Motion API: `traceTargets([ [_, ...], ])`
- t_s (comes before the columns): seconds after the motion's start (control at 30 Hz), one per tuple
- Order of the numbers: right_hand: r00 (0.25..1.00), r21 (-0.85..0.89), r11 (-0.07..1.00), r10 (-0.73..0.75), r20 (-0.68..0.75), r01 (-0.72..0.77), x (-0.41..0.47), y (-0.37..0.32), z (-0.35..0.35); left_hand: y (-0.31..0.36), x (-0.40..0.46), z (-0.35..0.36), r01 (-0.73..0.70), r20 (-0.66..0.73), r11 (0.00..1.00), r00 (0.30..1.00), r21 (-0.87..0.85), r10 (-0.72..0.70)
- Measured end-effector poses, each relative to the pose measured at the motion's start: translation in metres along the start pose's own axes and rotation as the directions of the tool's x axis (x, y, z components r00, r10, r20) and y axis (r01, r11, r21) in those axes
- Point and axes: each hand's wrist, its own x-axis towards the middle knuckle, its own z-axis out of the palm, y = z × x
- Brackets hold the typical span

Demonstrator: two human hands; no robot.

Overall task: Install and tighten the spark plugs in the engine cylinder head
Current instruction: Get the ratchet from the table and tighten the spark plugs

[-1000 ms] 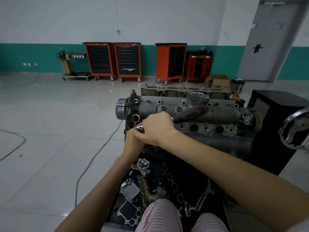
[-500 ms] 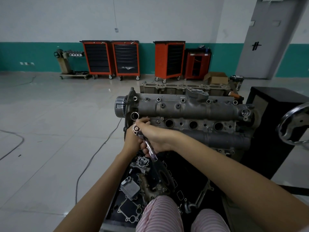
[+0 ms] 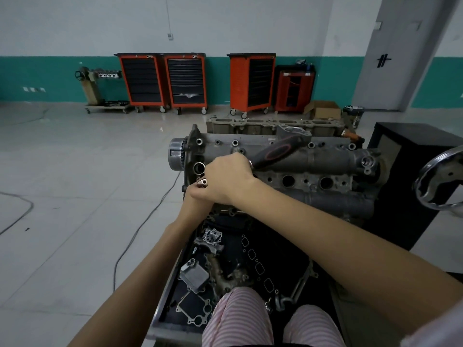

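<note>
Right hand [image 3: 226, 177] grips the ratchet [image 3: 275, 152], handle angled up beyond it over the cylinder head [image 3: 313, 159]. Left hand [image 3: 198, 194] pinches its head [image 3: 202, 182] just beneath. The plug is hidden; a tilted socket could cross-thread it.

Orange tool cabinets [image 3: 186, 81], pink-striped trousers [image 3: 238, 319]

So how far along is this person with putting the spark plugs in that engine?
Early, apparently. Nothing visibly finished: two round plug holes in the grey metal cylinder head gape empty. In hand: the right hand grips the black-handled ratchet wrench at the leftmost hole, the left hand steadying its head. Whether that plug is tight isn't visible.
</note>
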Motion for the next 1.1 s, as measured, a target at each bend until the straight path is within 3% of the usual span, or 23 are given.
traceTargets([
  [0.07,0.996,0.11,0.991,0.078,-0.043,-0.073,-0.008,-0.003,0.008,0.002,-0.001,0.001,-0.059,0.0,0.997,0.998,-0.046,0.059],
  [0.17,0.972,0.352,0.909,0.233,0.014,-0.223,-0.015,-0.011,0.02,-0.003,-0.006,0.003,-0.118,-0.036,0.982,0.993,-0.15,0.114],
  [0.27,0.942,0.46,0.83,0.334,0.041,-0.314,-0.025,-0.016,0.028,0.008,-0.013,0.001,-0.156,0.012,0.969,0.987,-0.194,0.161],
  [0.57,0.908,0.679,0.626,0.391,0.152,-0.383,-0.035,-0.027,0.036,0.014,-0.018,0.004,-0.137,-0.027,0.969,0.991,-0.205,0.135],
  [0.67,0.917,0.686,0.625,0.363,0.168,-0.373,-0.036,-0.025,0.034,0.014,-0.021,0.008,-0.103,-0.187,0.958,0.981,-0.268,0.053],
  [0.73,0.926,0.629,0.692,0.353,0.133,-0.354,-0.037,-0.025,0.033,0.014,-0.023,0.013,-0.096,-0.32,0.961,0.947,-0.261,0.008],
  [0.8,0.939,0.52,0.789,0.335,0.082,-0.327,-0.035,-0.023,0.029,0.008,-0.022,0.017,-0.107,-0.351,0.974,0.936,-0.202,0.03],
  [0.87,0.969,0.38,0.895,0.244,0.024,-0.235,-0.03,-0.015,0.022,0.004,-0.019,0.016,-0.125,-0.349,0.992,0.931,-0.034,0.106],
  [0.97,0.997,0.112,0.992,-0.066,0.028,0.062,-0.008,0.008,0.004,0.004,-0.015,0.014,-0.133,-0.324,0.985,0.932,0.105,0.161],
  [1.1,0.858,-0.2,0.836,-0.509,0.064,0.511,0.021,0.024,-0.02,0.0,-0.015,0.009,-0.182,-0.24,0.981,0.951,0.071,0.194],
])
